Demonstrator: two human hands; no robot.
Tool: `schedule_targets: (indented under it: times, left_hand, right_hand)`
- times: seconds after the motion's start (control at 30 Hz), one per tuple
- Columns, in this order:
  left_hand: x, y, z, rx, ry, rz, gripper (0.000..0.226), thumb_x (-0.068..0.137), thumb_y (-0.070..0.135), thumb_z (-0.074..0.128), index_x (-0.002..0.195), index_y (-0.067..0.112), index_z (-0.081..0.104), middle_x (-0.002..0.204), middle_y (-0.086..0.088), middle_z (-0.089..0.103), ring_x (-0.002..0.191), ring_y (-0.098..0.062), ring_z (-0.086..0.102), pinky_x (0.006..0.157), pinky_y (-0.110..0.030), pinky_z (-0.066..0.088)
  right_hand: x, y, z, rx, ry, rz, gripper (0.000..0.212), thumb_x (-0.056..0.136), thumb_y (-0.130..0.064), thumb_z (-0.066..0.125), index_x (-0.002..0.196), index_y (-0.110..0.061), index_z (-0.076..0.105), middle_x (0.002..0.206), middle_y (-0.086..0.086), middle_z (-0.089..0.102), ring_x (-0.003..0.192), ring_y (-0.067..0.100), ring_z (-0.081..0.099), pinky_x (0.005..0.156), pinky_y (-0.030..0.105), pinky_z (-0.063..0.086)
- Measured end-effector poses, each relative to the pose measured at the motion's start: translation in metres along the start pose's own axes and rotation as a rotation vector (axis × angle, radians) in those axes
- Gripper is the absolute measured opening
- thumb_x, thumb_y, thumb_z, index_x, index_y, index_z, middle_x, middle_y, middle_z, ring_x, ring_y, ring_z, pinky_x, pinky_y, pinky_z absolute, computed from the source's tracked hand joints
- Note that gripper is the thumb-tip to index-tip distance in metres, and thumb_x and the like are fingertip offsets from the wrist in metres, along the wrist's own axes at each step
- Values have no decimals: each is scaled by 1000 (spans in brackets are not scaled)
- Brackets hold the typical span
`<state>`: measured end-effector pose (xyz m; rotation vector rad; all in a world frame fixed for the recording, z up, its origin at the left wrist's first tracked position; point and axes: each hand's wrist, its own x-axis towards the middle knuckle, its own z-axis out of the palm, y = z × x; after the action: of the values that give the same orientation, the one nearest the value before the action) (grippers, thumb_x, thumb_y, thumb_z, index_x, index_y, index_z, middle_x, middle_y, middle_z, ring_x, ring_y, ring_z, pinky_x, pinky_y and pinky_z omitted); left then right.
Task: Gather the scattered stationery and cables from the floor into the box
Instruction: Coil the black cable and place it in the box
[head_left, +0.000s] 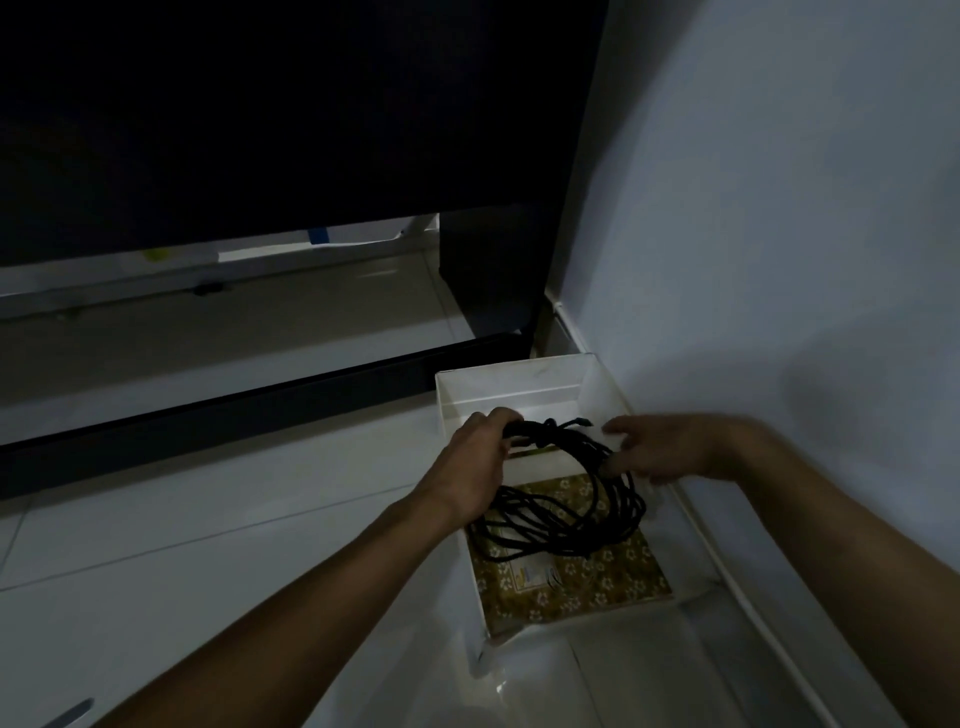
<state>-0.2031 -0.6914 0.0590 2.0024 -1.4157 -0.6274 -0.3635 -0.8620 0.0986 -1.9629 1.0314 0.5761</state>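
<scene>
A dark cabinet (291, 114) fills the upper view, raised off the pale tiled floor (156, 519), and a white wall (779, 208) closes the right side. The white box (511, 387) sits in the corner against that wall, likely so it stays put while things are dropped in. It is rectangular, with thin, stiff walls, cardboard or plastic (the dim light leaves that open).

Flat on the box's bottom lies a notebook (597, 587) with a mustard floral cover, matte and papery. Flat things go low so that bulky ones can rest on top.

Above it hangs a coiled black cable (566, 509), thin and limp, its loops drooping onto the notebook. The left hand (478, 462) is curled round the gathered top of the coil, keeping the loops together. The right hand (660, 447) is blurred, its fingers loosely spread at the coil's far side; I cannot tell whether it holds the cable or only steadies it.
</scene>
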Motion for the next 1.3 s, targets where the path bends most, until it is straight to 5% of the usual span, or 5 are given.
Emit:
schedule_targets:
  times: [0.3,0.53,0.9,1.13,1.3]
  left_hand:
    - [2,16,-10,-324,96,14,34,100,3,38,125,16,57,125,-6,59,118,-14,54,104,-25,40]
    - [0,17,-26,-545,192,-137,29,101,7,39,116,20,60,100,13,59,89,4,53,73,-9,40]
    - [-5,28,-48,-891,127,-224,23,96,10,54,117,11,60,81,-1,59,56,-5,48,56,-18,44]
    - [-13,22,-50,-848,203,-141,44,84,22,71,123,30,53,93,13,74,89,-3,70,75,-18,54]
    - [-19,12,-50,-628,219,-53,56,77,36,76,127,34,50,115,10,63,105,4,60,83,-14,51]
  right_hand:
    - [-5,-30,43,-352,150,-467,138,55,-61,83,150,-36,-15,160,-11,1,146,14,7,119,43,20]
    - [-8,-28,61,-414,287,-581,144,47,-74,77,132,-53,-38,156,-14,-4,145,17,5,116,43,27]
    - [-1,-23,78,-388,604,-727,130,61,-60,73,147,-40,-23,141,0,28,120,22,41,80,30,51]
    - [-4,-37,72,-89,577,-662,123,67,-44,78,143,-51,-19,125,-8,38,115,9,44,88,30,48]
    - [0,-47,70,239,511,-645,97,69,-27,77,146,-45,20,130,-10,49,118,4,50,95,22,46]
